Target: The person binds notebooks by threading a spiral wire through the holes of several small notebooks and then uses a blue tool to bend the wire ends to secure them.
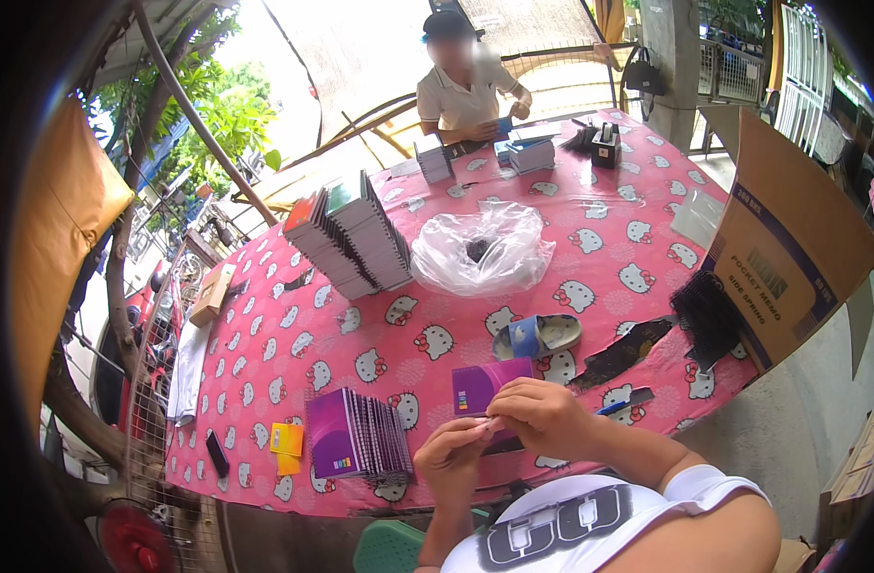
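My left hand [453,460] and my right hand [544,416] meet fingertip to fingertip at the table's near edge. Both are closed in a pinch. What lies between the fingertips is too small and too covered to make out. Just beyond them lies a purple notebook [477,385], partly hidden by my right hand. To the left of my left hand stands a stack of purple spiral-bound notebooks [346,435], with dark coils showing along its side. A blue-handled tool [620,405], perhaps a cutter, rests beside my right forearm.
A blue slipper [538,336], a plastic bag [480,246] with dark contents, and tall notebook stacks [349,234] occupy the table. Black coils [709,320] spill beside a cardboard box [790,248] at right. Yellow pads [286,440] and a phone [216,454] lie left. A person [465,86] handles a blue item opposite.
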Available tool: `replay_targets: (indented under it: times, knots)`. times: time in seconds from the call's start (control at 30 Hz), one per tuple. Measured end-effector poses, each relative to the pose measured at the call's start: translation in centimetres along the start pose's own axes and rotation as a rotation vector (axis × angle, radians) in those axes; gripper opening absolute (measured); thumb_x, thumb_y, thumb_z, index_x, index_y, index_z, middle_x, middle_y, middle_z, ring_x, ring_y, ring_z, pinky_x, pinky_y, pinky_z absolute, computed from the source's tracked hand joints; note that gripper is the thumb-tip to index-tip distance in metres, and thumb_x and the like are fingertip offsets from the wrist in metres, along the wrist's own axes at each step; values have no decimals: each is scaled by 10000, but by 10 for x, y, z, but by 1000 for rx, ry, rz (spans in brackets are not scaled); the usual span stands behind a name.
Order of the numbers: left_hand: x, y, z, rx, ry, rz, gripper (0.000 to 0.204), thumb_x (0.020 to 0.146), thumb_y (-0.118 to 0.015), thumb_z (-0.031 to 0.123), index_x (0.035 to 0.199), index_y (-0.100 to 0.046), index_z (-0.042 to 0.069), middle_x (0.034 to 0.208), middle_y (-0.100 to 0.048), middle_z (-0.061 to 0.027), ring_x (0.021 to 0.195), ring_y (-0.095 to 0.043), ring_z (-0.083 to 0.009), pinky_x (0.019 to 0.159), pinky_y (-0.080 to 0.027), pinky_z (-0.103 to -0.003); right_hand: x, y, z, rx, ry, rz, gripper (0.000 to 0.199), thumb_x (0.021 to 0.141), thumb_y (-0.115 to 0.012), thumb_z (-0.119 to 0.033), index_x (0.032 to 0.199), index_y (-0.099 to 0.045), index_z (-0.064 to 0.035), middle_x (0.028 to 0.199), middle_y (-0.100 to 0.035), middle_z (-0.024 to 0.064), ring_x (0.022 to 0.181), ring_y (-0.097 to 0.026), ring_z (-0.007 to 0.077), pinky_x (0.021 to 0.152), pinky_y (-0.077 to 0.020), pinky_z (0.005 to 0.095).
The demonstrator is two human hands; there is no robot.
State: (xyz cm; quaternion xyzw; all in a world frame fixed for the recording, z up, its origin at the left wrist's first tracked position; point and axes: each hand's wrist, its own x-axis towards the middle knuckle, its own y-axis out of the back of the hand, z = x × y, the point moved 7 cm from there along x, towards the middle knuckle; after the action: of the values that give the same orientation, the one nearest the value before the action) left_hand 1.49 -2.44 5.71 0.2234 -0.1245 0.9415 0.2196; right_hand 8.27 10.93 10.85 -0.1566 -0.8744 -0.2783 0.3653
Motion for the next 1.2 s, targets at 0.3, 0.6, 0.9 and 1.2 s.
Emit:
replay_targets:
  times: [0.3, 0.6, 0.9, 1.2]
  knots:
    - [-8, 45, 26, 137, -62, 112, 147, 728, -739, -102, 829, -702, -3, 914, -685, -134, 782, -654, -155, 654, -526, -232, 23, -36, -24, 41, 136, -174, 319, 721, -636, 28, 1034, -608, -29, 857, -585, 115, 778, -593, 298, 638, -501, 371]
    - [-50, 210, 36, 466, -282, 1013, 529, 988, -378, 415, 1259, -488, -26, 1210, -578, -177, 1164, -527, -273, 996, -417, -411, 108, -148, 15, 1071, -346, -79, 323, 810, -662, -68, 1125, -594, -46, 1018, -604, 103, 811, -590, 213, 679, -487, 286]
    - [-19, 226, -20, 491, -157, 1137, 752, 998, -232, 550, 877, -619, -83, 924, -670, -179, 889, -633, -280, 838, -506, -403, 96, -255, 83, 379, -85, -200, 330, 830, -595, -168, 1096, -533, 17, 1003, -523, 177, 1005, -488, 324, 905, -398, 412]
    - [-37, 189, 81, 627, -395, 1225, 333, 974, -408, 189, 1140, -514, -80, 1160, -577, -196, 1051, -566, -255, 963, -426, -373, 61, -94, 82, 14, -26, 31, 435, 768, -746, -245, 1117, -561, -61, 1179, -531, 166, 1168, -469, 336, 988, -378, 442]
